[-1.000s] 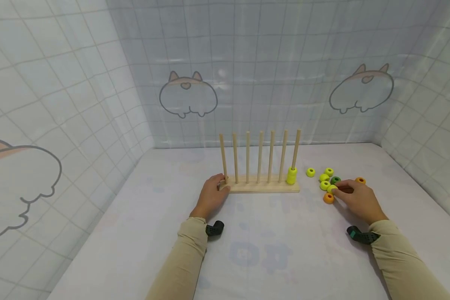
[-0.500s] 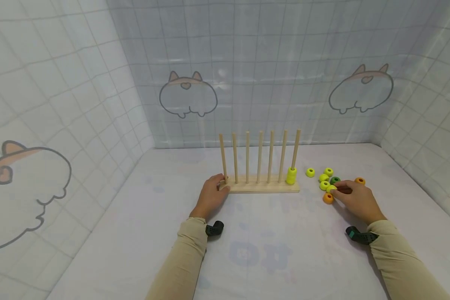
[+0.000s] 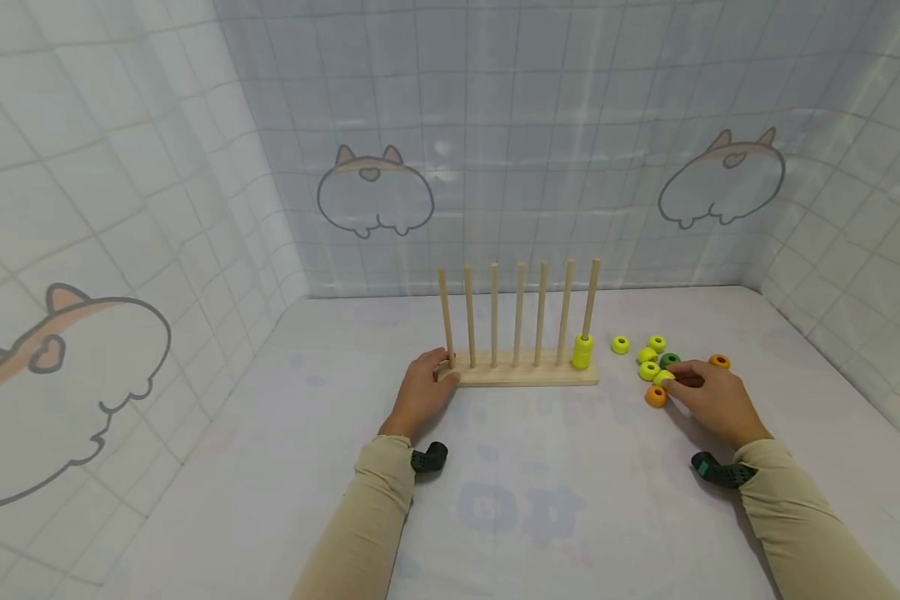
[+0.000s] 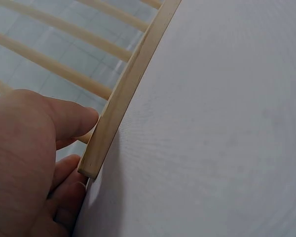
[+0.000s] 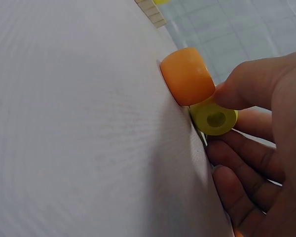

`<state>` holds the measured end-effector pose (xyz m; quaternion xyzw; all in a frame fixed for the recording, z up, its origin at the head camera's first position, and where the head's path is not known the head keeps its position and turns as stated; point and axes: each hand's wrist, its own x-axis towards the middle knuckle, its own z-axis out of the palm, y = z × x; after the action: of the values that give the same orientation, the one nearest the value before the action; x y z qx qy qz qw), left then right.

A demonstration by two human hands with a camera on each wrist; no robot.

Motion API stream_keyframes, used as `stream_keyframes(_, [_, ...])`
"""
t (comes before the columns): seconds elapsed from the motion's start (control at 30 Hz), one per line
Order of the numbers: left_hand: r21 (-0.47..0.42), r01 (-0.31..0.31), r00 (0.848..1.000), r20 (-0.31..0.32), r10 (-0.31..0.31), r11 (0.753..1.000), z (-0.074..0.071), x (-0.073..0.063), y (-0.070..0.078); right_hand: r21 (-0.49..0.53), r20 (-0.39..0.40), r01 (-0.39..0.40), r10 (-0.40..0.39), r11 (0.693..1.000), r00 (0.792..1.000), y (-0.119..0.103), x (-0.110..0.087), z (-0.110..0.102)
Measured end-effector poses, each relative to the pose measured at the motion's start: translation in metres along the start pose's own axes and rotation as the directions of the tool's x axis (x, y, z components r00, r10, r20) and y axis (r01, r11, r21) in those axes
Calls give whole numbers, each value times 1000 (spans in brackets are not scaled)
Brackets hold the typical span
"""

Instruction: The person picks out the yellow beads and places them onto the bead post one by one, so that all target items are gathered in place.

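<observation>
- Head view: the left hand (image 3: pixel 420 393) grips the near-left end of a wooden rack (image 3: pixel 525 377), which stands on a white table covering (image 3: pixel 495 467). Seven pegs (image 3: pixel 494 317) rise from its base; the rightmost carries a short stack of yellow beads (image 3: pixel 582 353).
- Head view, right side: the right hand (image 3: pixel 717 404) pinches a yellow bead (image 3: pixel 663 379) among loose beads right of the rack. An orange bead (image 3: pixel 656 397) lies just in front, a green bead (image 3: pixel 670 360) just behind. A second orange bead (image 3: pixel 719 361) lies beyond the knuckles; a lone yellow bead (image 3: pixel 620 344) lies nearest the rack.
- Left wrist view: the thumb lies against the rack's edge, with other fingers curled around its end.
- Right wrist view: thumb and finger are narrowed upon the yellow bead, its hole facing the camera; the orange bead sits beside it, near the thumb tip. The remaining fingers are bent beneath, beside the covering.
</observation>
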<state>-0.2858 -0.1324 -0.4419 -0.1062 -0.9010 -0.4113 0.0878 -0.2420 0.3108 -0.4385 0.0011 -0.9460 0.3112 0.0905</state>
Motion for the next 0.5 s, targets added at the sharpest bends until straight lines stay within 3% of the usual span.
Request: stream_keyframes(0.5, [-2,2,1000,-6,-2,1000,0,0,-1,33,33,1,-2,999,999,0,0,-3])
